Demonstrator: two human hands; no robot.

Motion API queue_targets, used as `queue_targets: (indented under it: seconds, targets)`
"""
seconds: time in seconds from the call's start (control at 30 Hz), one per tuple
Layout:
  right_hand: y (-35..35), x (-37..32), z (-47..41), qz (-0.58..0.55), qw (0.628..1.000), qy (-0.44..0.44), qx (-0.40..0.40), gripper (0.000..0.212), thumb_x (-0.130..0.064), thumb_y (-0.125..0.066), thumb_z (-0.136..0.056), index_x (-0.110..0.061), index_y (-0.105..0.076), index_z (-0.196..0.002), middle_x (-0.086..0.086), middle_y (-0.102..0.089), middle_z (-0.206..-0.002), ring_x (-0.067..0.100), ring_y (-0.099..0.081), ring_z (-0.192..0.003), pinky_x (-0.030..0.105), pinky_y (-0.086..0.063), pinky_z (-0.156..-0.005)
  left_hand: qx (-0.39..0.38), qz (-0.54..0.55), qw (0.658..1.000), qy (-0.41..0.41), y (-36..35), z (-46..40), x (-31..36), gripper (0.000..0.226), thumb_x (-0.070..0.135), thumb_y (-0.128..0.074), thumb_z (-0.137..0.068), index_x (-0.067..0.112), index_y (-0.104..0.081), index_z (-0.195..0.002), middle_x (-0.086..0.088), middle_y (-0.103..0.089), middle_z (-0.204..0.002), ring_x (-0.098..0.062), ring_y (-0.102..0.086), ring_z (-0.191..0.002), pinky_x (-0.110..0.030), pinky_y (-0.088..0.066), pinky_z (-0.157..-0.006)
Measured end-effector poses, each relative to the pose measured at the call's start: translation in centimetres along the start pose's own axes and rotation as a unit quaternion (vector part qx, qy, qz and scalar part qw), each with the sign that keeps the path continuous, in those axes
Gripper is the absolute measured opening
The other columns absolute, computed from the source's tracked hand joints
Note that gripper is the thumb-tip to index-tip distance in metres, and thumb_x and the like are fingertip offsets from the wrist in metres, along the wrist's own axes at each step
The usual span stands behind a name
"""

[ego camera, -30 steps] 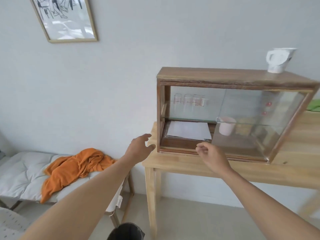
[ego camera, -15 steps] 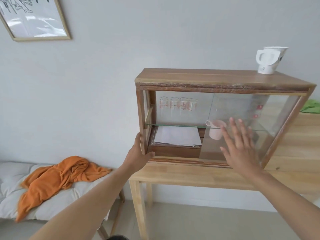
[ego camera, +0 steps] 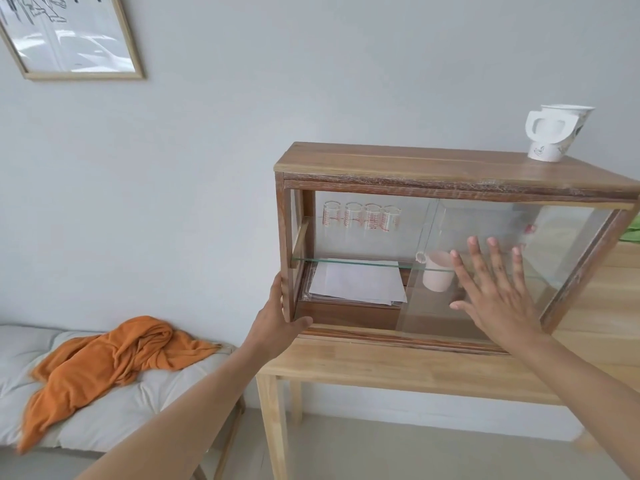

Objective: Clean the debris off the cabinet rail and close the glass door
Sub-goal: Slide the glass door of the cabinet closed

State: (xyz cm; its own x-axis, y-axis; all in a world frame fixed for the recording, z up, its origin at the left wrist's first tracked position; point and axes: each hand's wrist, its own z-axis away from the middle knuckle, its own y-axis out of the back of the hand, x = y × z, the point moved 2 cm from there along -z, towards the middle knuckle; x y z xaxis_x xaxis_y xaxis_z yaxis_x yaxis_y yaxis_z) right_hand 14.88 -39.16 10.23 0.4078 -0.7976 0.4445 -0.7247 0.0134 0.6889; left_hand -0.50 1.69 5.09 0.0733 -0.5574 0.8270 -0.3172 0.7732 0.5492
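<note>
head view, right hand (ego camera: 498,299) fingers (ego camera: 476,258) spread flat on glass door (ego camera: 512,271), left hand (ego camera: 277,323) gripping cabinet (ego camera: 415,168) corner

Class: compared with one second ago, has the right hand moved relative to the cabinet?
Yes. The right hand went from the cabinet's bottom rail rightward and up, now spread on the glass door.

— What's the room like?
— A plain pale grey wall (ego camera: 346,81) with a framed picture (ego camera: 69,36) high on the left, in soft even light.
— And the furniture?
— A light wooden table (ego camera: 398,370) on a pale floor (ego camera: 415,455); beside it, a white cushioned bench (ego camera: 86,431) with an orange cloth (ego camera: 104,362) on it.
</note>
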Motion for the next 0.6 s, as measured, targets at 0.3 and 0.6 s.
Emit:
queue_targets:
  seconds: [0.3,0.6]
  targets:
    - [1.3,-8.2,-5.3,-0.013,0.999,0.046,0.021,0.133,-0.059,-0.089,-0.071,-0.017,-0.012,-0.171,0.016,-0.005,-0.180,0.045,-0.003,-0.165,0.071,-0.003,-0.129,-0.007,0.009,1.000,0.006,-0.1,0.2,0.1,0.111,0.036,-0.080,-0.085,0.050,0.007,-0.152,0.007,-0.034,-0.161,-0.024,-0.040,-0.143,-0.031,-0.034,-0.100]
    - [2.2,-16.5,-10.2,-0.038,0.995,0.075,0.049,0.134,-0.061,-0.085,-0.075,-0.018,-0.004,-0.172,0.012,0.000,-0.181,0.038,0.009,-0.166,0.064,0.007,-0.130,-0.022,0.007,1.000,0.016,0.1,0.3,0.4,0.113,0.025,-0.080,-0.085,0.044,0.007,-0.156,0.010,-0.036,-0.160,-0.020,-0.039,-0.142,-0.024,-0.029,-0.098]
